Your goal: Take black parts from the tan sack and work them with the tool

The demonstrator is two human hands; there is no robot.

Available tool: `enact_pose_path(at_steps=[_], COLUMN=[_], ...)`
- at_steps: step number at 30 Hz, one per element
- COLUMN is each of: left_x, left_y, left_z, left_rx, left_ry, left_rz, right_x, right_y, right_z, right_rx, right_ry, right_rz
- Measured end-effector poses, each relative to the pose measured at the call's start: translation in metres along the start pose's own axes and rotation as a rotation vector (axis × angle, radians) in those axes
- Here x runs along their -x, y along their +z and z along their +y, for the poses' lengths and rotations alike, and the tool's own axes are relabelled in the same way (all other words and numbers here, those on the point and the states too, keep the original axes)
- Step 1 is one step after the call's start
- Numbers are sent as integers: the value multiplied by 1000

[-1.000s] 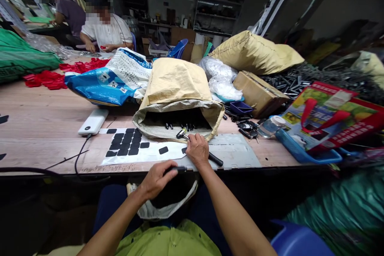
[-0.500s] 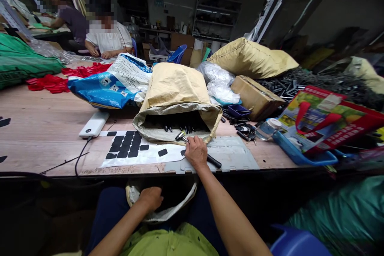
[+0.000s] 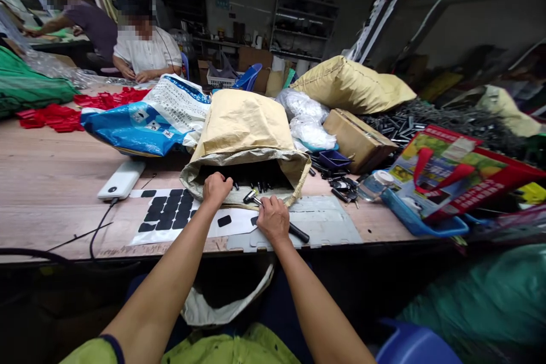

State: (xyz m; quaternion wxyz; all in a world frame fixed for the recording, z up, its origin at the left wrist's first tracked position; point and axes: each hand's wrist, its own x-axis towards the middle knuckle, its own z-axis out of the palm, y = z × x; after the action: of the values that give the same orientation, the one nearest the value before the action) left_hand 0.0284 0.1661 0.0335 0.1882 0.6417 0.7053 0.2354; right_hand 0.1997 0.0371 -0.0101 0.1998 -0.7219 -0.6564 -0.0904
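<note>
A yellow paper sack (image 3: 247,125) lies on the table with its mouth facing me, and small black parts (image 3: 260,186) show inside. My left hand (image 3: 217,189) is at the left side of that mouth, fingers closed; whatever they hold is too small to make out. My right hand (image 3: 273,217) is wrapped round a small hammer (image 3: 299,232), whose head points up and left at the sack's lower lip. Under it lies a grey metal plate (image 3: 328,219). A white sheet with black rounded stickers (image 3: 170,210) is left of the plate. An open sack (image 3: 213,310) rests at my lap.
A white power bank (image 3: 121,180) with a cable lies left. Right are a wooden box (image 3: 358,136), keys, a jar (image 3: 375,185) and a blue tray (image 3: 420,219). A blue-white bag (image 3: 149,119) and red parts (image 3: 55,116) lie back left. Two people sit beyond.
My left hand has risen from the sack at my lap to the mouth of the yellow sack. My right hand still holds the hammer. The view has shifted slightly.
</note>
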Motion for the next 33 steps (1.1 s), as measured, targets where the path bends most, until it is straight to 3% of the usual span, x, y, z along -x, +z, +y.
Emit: enact_pose_path(at_steps=[3, 6, 8, 12, 17, 20, 24, 33], left_x=[-11, -4, 7, 46, 88, 94, 90, 85], left_y=[14, 18, 13, -4, -10, -2, 6, 7], left_z=[-5, -10, -13, -27, -58, -71, -72, -74], left_rx=[-56, -51, -14, 189, 290, 236, 169, 205], left_ry=[-84, -59, 34, 365, 613, 615, 611, 581], left_rz=[-83, -72, -18, 88, -155, -226, -225, -258], right_x=[-1, -1, -1, 0, 0, 1, 2, -4], right_y=[0, 0, 0, -1, -2, -3, -2, -13], right_z=[0, 0, -1, -1, -2, -2, -2, 2], right_rx=[-2, -3, -2, 2, 11, 23, 32, -60], right_ry=[3, 0, 0, 7, -2, -5, -6, -15], right_rz=[1, 0, -2, -1, -4, -1, 4, -35])
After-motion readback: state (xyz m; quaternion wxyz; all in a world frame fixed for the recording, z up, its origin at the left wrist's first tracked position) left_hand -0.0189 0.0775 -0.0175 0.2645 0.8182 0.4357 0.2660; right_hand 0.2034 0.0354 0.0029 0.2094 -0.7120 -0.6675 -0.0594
